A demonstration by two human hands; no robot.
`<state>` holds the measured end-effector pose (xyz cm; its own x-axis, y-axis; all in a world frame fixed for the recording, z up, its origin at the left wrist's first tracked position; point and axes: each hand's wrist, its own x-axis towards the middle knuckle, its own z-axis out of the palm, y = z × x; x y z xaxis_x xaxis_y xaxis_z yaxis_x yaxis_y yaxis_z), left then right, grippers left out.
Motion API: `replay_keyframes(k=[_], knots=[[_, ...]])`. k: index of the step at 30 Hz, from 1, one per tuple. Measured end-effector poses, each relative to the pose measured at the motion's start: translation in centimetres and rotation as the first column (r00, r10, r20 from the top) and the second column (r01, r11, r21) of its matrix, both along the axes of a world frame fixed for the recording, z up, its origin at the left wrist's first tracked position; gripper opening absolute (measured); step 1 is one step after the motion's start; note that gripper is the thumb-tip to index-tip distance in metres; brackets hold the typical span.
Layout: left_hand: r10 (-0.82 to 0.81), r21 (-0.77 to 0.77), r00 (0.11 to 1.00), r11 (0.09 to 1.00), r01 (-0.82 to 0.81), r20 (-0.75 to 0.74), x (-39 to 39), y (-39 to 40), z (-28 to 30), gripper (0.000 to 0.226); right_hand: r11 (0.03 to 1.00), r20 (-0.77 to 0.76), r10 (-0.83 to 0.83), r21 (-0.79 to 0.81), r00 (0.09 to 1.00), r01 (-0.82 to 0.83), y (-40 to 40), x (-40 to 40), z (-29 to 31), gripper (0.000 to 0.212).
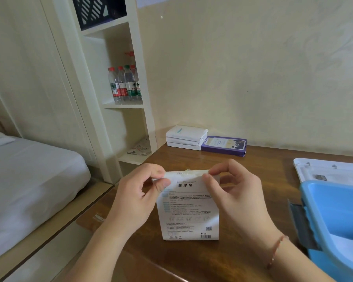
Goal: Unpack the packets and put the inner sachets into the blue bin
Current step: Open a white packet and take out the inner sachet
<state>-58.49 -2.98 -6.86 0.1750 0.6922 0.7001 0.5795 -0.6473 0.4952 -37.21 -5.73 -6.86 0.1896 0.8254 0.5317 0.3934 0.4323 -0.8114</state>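
Brown wood-grain table (253,159) fills the foreground against a cream wall, with a white shelf unit (130,37) holding water bottles (124,84) to the left and a bed (29,169) beyond it. At the table's far edge lies a stack of white packets (185,137), and touching it on the right a purple box (224,143). Straight ahead a white packet (190,210) stands upright on the table, printed back toward the camera, its long axis vertical and its sealed top edge running left to right between the hands. Left hand (135,198) pinches the top's left corner with thumb and forefinger; right hand (232,192) pinches the right end of the same edge, its other fingers curled behind. Both hands are thus closed on the packet's top, equally near it, one to each side. No sachets can be seen; the packet looks unopened, so the step in hand seems to be pulling the seal apart. Blue bin (334,210) sits at the right edge, just beside the right forearm and nearer that hand, with a white tray-like thing (330,169) behind it. Once opened, the contents would most likely travel rightward, so the right hand is better placed to carry them.
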Motion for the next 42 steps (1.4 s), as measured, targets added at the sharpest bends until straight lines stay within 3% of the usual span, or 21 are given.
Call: replay_keyframes(k=[3, 8, 12, 17, 21, 24, 29, 36, 42], knots=[[-0.018, 0.027, 0.996, 0.999, 0.02, -0.084, 0.1, 0.0, 0.5, 0.004, 0.998, 0.118, -0.058, 0.023, 0.991, 0.056, -0.1, -0.1, 0.4, 0.018], [-0.093, 0.007, 0.995, 0.996, 0.093, -0.046, 1.1, -0.2, 0.9, 0.006, 0.994, 0.242, -0.113, 0.021, 0.964, 0.111, -0.3, -0.7, 1.5, 0.019], [-0.104, -0.007, 0.995, 0.995, 0.104, 0.01, 1.2, -0.1, 0.5, 0.014, 0.998, 0.123, -0.024, -0.052, 0.992, 0.031, 0.2, -0.6, 2.6, 0.012], [-0.125, -0.014, 0.992, 0.992, 0.125, 0.028, 1.3, -0.2, 0.5, 0.014, 0.962, 0.294, 0.141, -0.268, 0.945, -0.06, 0.6, -0.7, 4.0, 0.023], [-0.127, -0.048, 0.991, 0.99, 0.129, 0.04, 1.4, -0.3, 0.5, 0.012, 0.96, 0.426, 0.168, -0.276, 0.889, -0.049, 0.6, -1.3, 4.9, 0.022], [-0.131, -0.064, 0.991, 0.989, 0.133, 0.04, 1.4, -0.3, 0.6, 0.012, 0.961, 0.366, 0.189, -0.26, 0.911, -0.095, 0.9, -1.6, 5.0, 0.019], [-0.123, -0.077, 0.992, 0.989, 0.126, 0.032, 1.4, -0.5, 0.7, 0.005, 0.98, 0.375, 0.164, -0.171, 0.913, -0.106, 0.7, -1.8, 5.0, 0.023], [-0.128, -0.092, 0.991, 0.987, 0.13, 0.03, 1.4, -0.6, 0.8, 0.004, 0.986, 0.577, 0.042, 0.111, 0.816, -0.129, -0.3, -1.7, 4.5, 0.027], [-0.088, -0.114, 0.996, 0.99, 0.084, -0.03, 1.4, -0.6, 1.1, 0.008, 0.934, 0.483, 0.011, 0.307, 0.876, -0.181, -0.5, -0.8, 2.0, 0.028]])
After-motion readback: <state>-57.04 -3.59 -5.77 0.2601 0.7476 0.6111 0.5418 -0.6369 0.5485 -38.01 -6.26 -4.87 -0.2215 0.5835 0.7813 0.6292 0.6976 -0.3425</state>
